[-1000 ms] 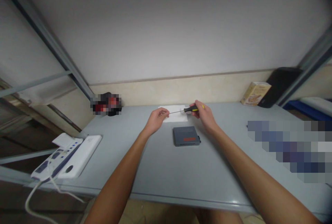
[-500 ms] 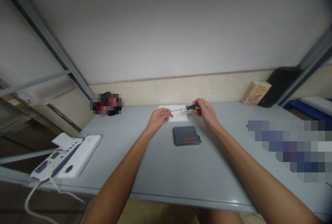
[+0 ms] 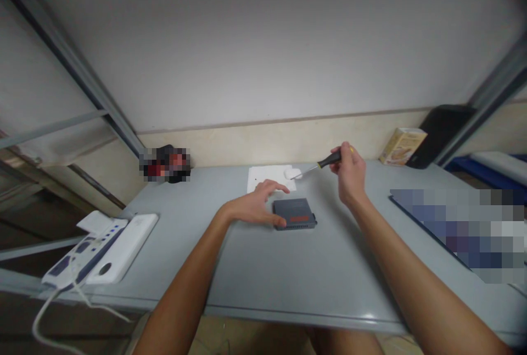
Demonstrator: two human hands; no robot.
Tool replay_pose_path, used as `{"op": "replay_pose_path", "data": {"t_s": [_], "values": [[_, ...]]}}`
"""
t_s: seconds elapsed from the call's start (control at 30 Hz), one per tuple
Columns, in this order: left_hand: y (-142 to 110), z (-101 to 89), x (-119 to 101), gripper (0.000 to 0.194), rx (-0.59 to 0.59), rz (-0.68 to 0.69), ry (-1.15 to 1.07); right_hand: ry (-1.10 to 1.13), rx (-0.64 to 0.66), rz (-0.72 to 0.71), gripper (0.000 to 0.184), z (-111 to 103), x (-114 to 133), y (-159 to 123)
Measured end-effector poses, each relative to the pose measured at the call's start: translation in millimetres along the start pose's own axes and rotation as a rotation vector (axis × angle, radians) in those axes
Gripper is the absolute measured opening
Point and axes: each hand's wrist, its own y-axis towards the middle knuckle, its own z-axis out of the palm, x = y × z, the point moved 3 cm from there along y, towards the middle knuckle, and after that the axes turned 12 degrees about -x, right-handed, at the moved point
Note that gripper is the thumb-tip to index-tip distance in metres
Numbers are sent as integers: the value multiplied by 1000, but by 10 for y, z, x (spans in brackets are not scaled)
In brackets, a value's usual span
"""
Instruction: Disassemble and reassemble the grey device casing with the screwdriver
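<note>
A small dark grey metal box (image 3: 295, 211) with a red label and a row of vent holes lies flat on the desk. My left hand (image 3: 263, 204) reaches over its left side, fingers spread, the thumb at the front left corner. Raised off the desk to the right, my right hand (image 3: 349, 171) grips a black and yellow screwdriver (image 3: 329, 159) by its handle. The metal shaft slants down to the left, its tip above the white paper (image 3: 269, 178). On that paper lie a small dark speck and a white rounded object (image 3: 292, 173).
At the left edge are a white power strip (image 3: 88, 253) and a flat white device (image 3: 132, 251) with a cable. A yellow carton (image 3: 403, 146) and a black case (image 3: 442, 135) stand at the back right. A blurred-out flat item (image 3: 457, 229) lies right.
My left hand has moved from the screwdriver's tip down to the grey box and spread its fingers. My right hand has drawn right with the screwdriver, which now tilts downward.
</note>
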Motion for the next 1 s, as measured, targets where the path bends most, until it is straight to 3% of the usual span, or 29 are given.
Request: {"op": "replay_pose_path", "data": {"t_s": [0.1, 0.23, 0.43, 0.73, 1.0], "values": [[-38, 117, -79, 80, 99, 102, 77, -18, -49, -59, 47, -51, 43, 45], [-10, 188, -81, 55, 43, 142, 106, -19, -114, -91, 48, -95, 115, 74], [15, 101, -22, 36, -34, 34, -31, -22, -180, -169, 48, -134, 290, 84], [115, 223, 116, 45, -251, -49, -114, -128, -90, -365, 42, -146, 394, 52], [77, 217, 5, 46, -246, -15, -191, -200, -48, -422, 41, -128, 432, 4]]}}
